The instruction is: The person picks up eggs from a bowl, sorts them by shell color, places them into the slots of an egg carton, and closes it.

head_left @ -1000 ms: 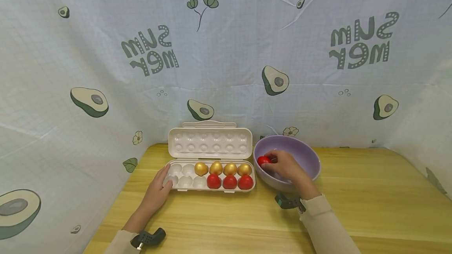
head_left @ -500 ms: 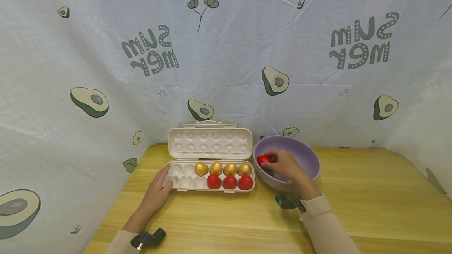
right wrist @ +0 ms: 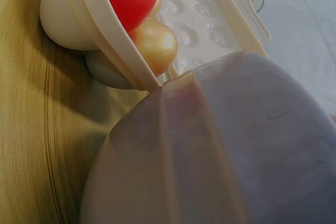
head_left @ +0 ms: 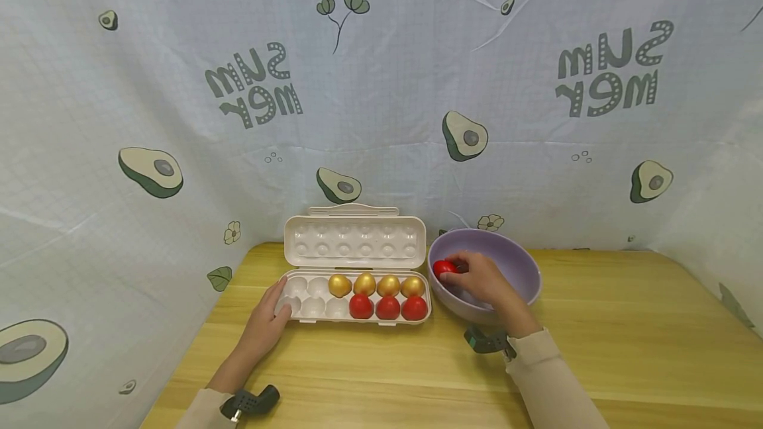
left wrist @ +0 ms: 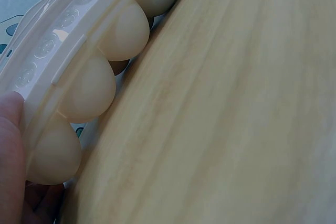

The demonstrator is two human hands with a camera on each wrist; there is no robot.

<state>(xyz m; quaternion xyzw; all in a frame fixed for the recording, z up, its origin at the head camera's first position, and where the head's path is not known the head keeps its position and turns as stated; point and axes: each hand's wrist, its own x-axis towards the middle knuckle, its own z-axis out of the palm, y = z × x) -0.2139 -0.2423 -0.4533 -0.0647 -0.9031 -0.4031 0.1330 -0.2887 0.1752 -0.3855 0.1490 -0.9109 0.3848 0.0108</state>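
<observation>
An open cream plastic egg carton (head_left: pixel 357 263) stands on the table with its lid tipped back. Several gold eggs (head_left: pixel 365 284) fill part of its back row, and three red eggs (head_left: pixel 388 308) sit at the right of its front row. The cells at the left end hold nothing. My left hand (head_left: pixel 265 318) holds that end, its thumb (left wrist: pixel 11 129) over the rim and fingertips showing below. Inside the purple bowl (head_left: pixel 517 263), my right hand (head_left: pixel 479 278) pinches a red egg (head_left: pixel 444 269) near the left wall. In the right wrist view the bowl's side (right wrist: pixel 252 145) hides this hand.
The bowl stands close to the carton's right end. Behind both, a pale curtain (head_left: pixel 381 98) with avocado prints hangs at the table's back edge. Wooden tabletop (head_left: pixel 632 336) extends to the right and in front.
The red egg in my right hand has shifted very slightly up and left within the bowl. My left hand and the carton keep their places.
</observation>
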